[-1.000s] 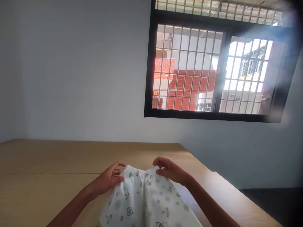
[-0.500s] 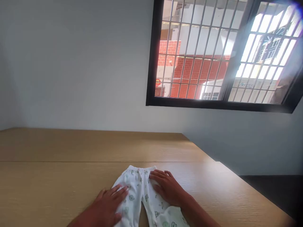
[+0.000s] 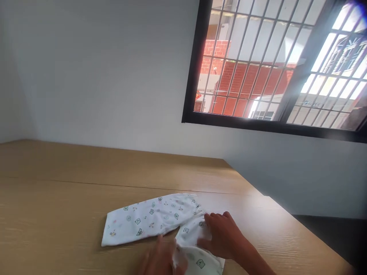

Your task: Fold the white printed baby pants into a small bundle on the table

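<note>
One broad wood-toned table (image 3: 63,214). On its near part, white trousers (image 3: 169,215), farther leg stretched flat leftward, nearer leg creased between the hands. Right hand (image 3: 225,236) over the cloth by the waist, grip relaxed, thumb and fingers spread. Left hand (image 3: 160,259) blurred beside the nearer leg; grip cannot be told. Print: small outlined animal faces (image 3: 138,221), fainter green spots (image 3: 128,218).

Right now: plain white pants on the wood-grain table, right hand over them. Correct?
Not plain: the head view shows the white pants printed with small animal figures. The rest holds: on the wood-grain table, right hand over them.
</note>
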`<state>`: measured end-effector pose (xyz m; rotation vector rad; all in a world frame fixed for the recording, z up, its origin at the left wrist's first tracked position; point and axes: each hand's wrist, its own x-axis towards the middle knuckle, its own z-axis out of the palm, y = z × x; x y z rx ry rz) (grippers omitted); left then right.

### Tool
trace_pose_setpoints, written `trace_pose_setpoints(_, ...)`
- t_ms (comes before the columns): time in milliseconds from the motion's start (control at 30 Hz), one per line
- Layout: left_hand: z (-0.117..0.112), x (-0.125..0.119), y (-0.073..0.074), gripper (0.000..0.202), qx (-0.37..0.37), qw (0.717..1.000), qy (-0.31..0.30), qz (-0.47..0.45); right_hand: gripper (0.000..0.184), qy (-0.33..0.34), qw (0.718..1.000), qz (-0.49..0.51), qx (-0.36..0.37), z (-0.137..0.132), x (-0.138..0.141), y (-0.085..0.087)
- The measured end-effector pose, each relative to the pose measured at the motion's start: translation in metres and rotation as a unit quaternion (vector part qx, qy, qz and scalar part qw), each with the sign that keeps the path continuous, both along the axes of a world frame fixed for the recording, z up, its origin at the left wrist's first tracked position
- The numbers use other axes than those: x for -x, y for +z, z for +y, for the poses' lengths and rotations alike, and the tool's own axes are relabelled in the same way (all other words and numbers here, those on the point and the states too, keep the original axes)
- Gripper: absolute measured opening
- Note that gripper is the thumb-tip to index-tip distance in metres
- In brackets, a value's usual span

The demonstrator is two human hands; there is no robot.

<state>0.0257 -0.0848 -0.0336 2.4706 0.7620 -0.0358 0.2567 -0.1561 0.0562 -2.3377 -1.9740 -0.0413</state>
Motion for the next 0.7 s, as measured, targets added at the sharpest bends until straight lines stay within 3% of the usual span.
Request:
trace_pose_setpoints(100,0.006,0.012,0.044,0.079,-0.033,0.994,0.072,0.070,0.017,0.058,0.997,0.027,-0.030,0.008,-0.009,0.000)
trace_pose_setpoints(200,0.007,0.013,0.072,0.091,-0.033,0.988,0.086,0.126,0.028,0.104,0.991,0.056,-0.061,0.019,-0.016,-0.013)
trace_pose_setpoints(267,0.000,0.002,0.071,0.087,-0.036,0.988,0.090,0.122,0.034,0.115,0.989,0.071,-0.068,0.025,-0.018,-0.024)
trace_pose_setpoints(367,-0.012,-0.018,0.053,0.063,-0.028,0.993,0.070,0.090,0.038,0.110,0.988,0.082,-0.070,0.028,-0.022,-0.037)
trace_pose_setpoints(467,-0.012,-0.017,0.048,0.050,-0.012,0.995,0.072,0.073,0.041,0.103,0.990,0.080,-0.061,0.027,-0.029,-0.041)
trace_pose_setpoints(533,0.000,0.001,0.055,0.072,-0.035,0.994,0.081,0.065,0.043,0.104,0.990,0.079,-0.051,0.026,-0.035,-0.039)
trace_pose_setpoints(600,0.017,0.028,0.065,0.121,-0.052,0.994,0.069,0.065,0.044,0.108,0.990,0.083,-0.044,0.025,-0.039,-0.035)
trace_pose_setpoints(633,0.027,0.043,0.069,0.135,-0.036,0.995,0.063,0.074,0.045,0.111,0.989,0.087,-0.042,0.024,-0.039,-0.032)
trace_pose_setpoints(700,0.047,0.069,0.073,0.146,-0.004,0.993,0.081,0.090,0.043,0.117,0.987,0.101,-0.040,0.022,-0.036,-0.025)
